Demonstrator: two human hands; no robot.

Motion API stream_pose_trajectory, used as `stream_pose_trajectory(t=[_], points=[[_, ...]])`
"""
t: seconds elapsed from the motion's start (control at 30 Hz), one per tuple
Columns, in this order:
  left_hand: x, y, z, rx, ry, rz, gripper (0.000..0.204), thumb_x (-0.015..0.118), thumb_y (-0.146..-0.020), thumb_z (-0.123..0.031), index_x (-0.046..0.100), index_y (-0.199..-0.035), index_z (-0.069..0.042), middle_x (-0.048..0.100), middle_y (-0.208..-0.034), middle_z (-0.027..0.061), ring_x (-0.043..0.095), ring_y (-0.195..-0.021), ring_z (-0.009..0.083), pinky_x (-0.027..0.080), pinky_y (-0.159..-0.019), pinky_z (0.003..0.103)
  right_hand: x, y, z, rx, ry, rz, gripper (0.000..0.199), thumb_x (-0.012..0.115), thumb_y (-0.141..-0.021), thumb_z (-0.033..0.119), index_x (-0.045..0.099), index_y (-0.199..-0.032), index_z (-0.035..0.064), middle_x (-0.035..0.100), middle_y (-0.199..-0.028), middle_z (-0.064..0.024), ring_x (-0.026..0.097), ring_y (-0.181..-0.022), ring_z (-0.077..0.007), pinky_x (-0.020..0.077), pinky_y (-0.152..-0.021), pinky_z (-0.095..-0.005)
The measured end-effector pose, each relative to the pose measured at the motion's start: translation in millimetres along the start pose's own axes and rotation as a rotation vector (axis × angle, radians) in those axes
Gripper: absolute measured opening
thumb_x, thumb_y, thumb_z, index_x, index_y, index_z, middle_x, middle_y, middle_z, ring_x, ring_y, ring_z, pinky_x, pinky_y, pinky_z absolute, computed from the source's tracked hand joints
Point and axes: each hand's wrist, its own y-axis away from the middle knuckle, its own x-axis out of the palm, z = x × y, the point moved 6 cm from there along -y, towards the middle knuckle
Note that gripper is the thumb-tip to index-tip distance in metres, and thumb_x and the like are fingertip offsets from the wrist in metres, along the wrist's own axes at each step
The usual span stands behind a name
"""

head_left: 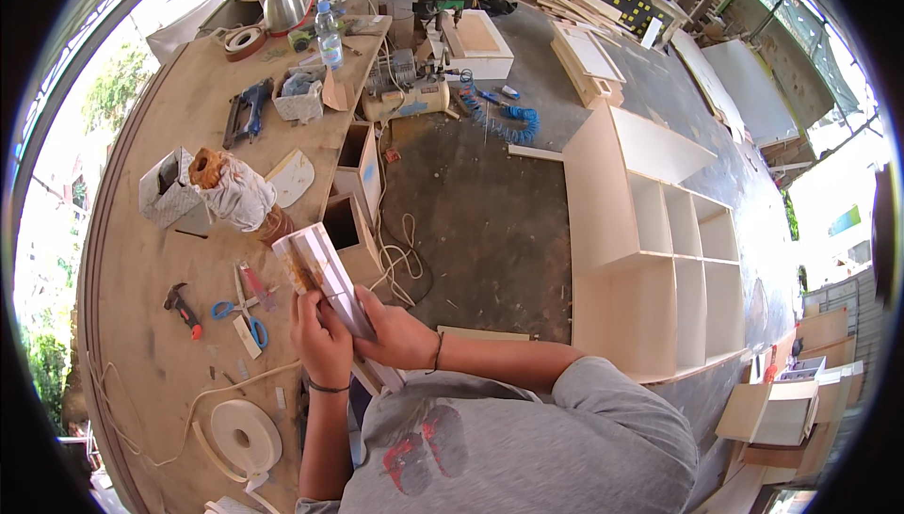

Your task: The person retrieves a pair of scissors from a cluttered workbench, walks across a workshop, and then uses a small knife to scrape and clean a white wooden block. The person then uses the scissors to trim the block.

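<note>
My left hand [322,337] and my right hand [403,330] are both closed around a long, narrow white board [341,288] with brown stains along one side. It slants from my chest up to the edge of the wooden workbench [151,260]. Just beyond its far end stands a container wrapped in pale, wrinkled covering [235,196], its top crusted brown. Left of my left hand lie blue-handled scissors [242,307], a small tool with a red, clear body [257,286] and a claw hammer [188,312]. My fingers hide part of the board.
A tape-like white roll [245,436] lies nearer on the bench. Farther along are a nail gun [249,111], a water bottle [329,36] and a kettle [287,8]. On the floor are an air compressor [410,100], a blue coiled hose [513,121] and a pale shelf unit [621,260] at right.
</note>
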Motion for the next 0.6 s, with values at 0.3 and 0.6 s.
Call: stream_pose_trajectory(t=[0.3,0.6], points=[[-24.9,13.2,28.7,-0.094,-0.04,0.075,0.018,0.052,-0.081,0.003,0.055,-0.098,0.0,0.05,-0.127,0.0293,0.058,-0.094,0.046,0.049,-0.077,0.046,36.8,2.4,10.3,0.064,0.068,0.006,0.079,0.063,-0.08,0.023,0.022,-0.137,-0.0139,0.06,-0.092,-0.0361,0.061,-0.088,-0.049,0.0497,-0.078,-0.0501],[-81.3,43.7,78.3,-0.207,-0.237,0.094,0.015,0.056,-0.082,-0.007,0.055,-0.097,-0.006,0.04,-0.141,0.0255,0.062,-0.095,0.0413,0.053,-0.07,0.046,110.5,-0.6,25.1,0.065,0.053,0.079,0.077,0.065,-0.08,0.02,0.023,-0.137,-0.01,0.059,-0.104,-0.0348,0.06,-0.094,-0.0485,0.0502,-0.08,-0.048]])
